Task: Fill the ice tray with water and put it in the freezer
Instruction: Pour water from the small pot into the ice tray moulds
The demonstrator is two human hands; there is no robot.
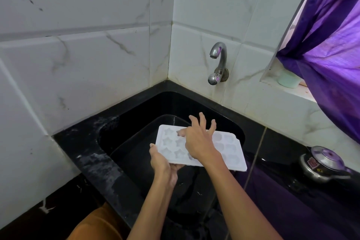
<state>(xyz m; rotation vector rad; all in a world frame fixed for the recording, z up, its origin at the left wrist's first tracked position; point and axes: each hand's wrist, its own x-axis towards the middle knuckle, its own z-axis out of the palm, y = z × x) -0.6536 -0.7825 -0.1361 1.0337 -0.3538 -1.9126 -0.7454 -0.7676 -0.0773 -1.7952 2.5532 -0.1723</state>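
White plastic ice tray (231,154) with star moulds sat over the black stone sink (124,122), my left hand (163,165) gripping its near-left edge to level it, my right hand (198,140) spread loosely on top, grasping nothing.

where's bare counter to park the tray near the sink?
Bare black counter left of the sink, along the tiled wall; also the strip between the sink and the pressure cooker. Far right is crowded by cooker and curtain.
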